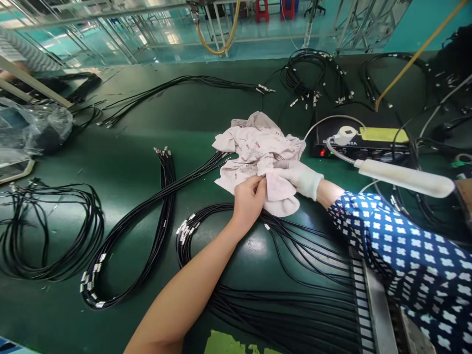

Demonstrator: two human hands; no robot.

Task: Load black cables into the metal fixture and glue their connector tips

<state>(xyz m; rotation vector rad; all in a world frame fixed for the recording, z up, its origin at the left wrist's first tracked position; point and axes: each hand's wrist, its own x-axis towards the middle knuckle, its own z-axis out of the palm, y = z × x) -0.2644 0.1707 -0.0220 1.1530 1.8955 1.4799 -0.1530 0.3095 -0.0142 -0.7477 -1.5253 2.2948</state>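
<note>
My left hand (250, 199), bare, pinches a fold of a crumpled white cloth (254, 147) printed with small reddish lettering. My right hand (300, 179), in a white glove, grips the same cloth from the right. The cloth lies bunched on a green conveyor belt (191, 118). Just below my left hand lies a fanned bundle of black cables (295, 241) with metal-tipped ends. Under the cloth, anything on the belt is hidden.
To the right stands a black soldering station (359, 140) with a white-handled iron (405, 178) above it. Several black cable bundles (158, 216) lie on the belt. A plastic bag (33, 128) sits far left, near a co-worker's striped sleeve (25, 51). A metal rail (372, 305) runs at lower right.
</note>
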